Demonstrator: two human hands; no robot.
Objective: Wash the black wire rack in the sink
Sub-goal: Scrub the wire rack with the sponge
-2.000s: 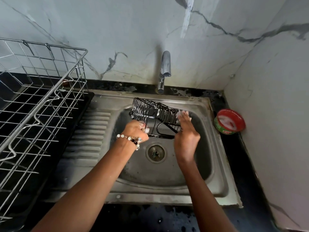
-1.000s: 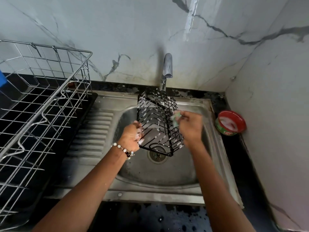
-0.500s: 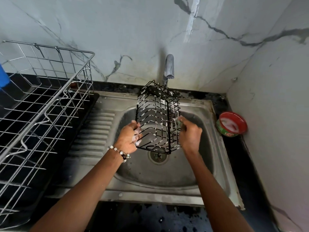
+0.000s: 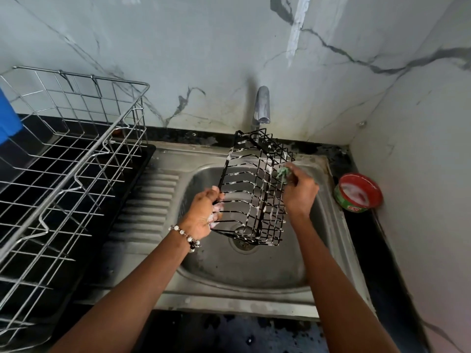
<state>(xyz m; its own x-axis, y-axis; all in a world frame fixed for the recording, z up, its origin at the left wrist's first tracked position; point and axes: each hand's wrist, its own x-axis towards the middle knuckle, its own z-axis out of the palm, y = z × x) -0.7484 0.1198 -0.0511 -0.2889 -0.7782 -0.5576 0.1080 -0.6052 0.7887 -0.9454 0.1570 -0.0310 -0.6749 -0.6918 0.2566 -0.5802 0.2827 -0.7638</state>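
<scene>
We have tipped the black wire rack (image 4: 254, 189) upright over the sink (image 4: 254, 278), left hand (image 4: 204, 215) gripping its edge, right hand (image 4: 299, 192) pinching the green scrubber (image 4: 283, 171) higher up the soapy wires: scrubbing underway, rinse pending

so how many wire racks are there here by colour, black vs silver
black wire rack: 1, held over the sink by the left hand, scrubbed with a green scrubber in the right hand
silver wire rack: 1, on the counter left of the sink
total: 2
</scene>
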